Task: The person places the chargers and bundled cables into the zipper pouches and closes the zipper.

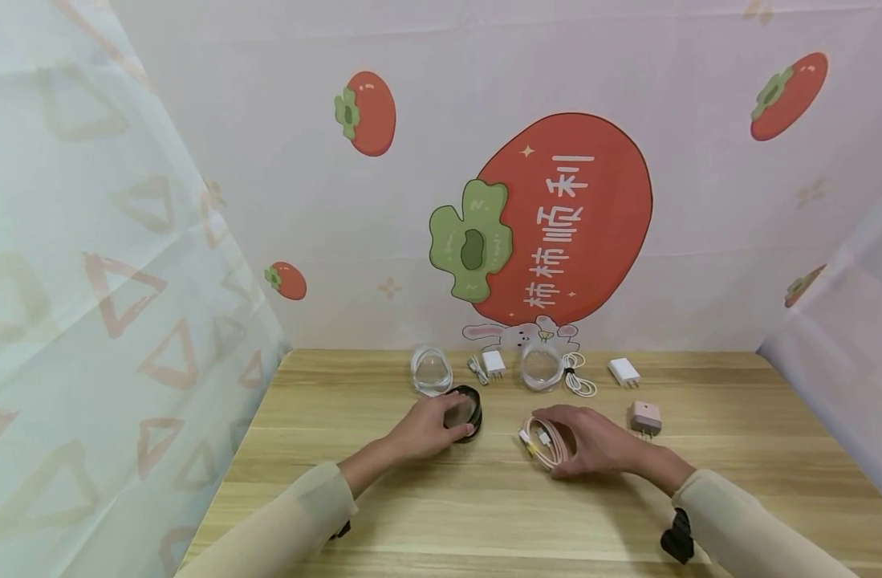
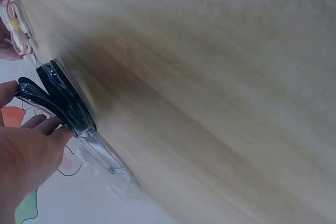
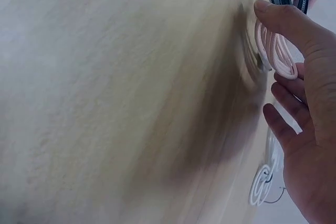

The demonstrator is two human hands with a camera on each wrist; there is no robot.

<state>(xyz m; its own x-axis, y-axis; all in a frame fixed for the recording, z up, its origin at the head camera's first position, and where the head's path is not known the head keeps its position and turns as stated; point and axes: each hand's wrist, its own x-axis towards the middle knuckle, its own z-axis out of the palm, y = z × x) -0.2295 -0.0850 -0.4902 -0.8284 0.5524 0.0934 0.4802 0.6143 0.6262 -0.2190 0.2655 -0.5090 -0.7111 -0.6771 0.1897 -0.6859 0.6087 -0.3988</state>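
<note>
My left hand holds a black coiled cable at the middle of the wooden table. Thumb and fingers pinch one loop of this coil, while a second loop stands beside it in the left wrist view. To the right, a pink coiled cable with a yellow tie and white connectors is in my right hand. The right thumb lies over the pink coil and the fingertips meet its lower edge from the other side.
Along the back lie a white coil, a small white cable, a white charger, another white coil and a white cable with a black tie. Further right are a second white charger and a pink charger.
</note>
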